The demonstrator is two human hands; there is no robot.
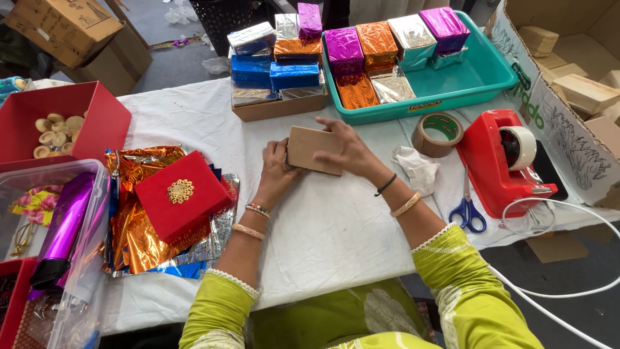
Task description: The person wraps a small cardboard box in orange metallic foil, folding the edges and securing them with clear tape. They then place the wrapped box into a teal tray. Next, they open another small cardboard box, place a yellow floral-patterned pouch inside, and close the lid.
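At nine o'clock stands an open red cardboard box [103,119] holding small pale round pieces, and below it a roll of glossy purple foil [63,229] in a clear plastic tub. Next, a flat red lid with a gold ornament [181,194] lies on a loose heap of crinkled orange, silver and blue foil sheets [139,242]. At centre, on the white cloth-covered table [336,226], the left hand [276,169] pinches the near-left edge of a plain tan rectangular cardboard box [311,148], while the right hand [352,150] lies spread over its right side, fingers pressing down. At twelve o'clock, foil-wrapped blocks sit in a teal plastic tray [478,77]. At three o'clock lie a brown tape roll [438,134], a red tape dispenser [500,161] and blue-handled scissors [468,210]. Risk assessed: the smooth box could skid on the wrinkled cloth under uneven pressure; the slick foil heap may slide off the table's edge.
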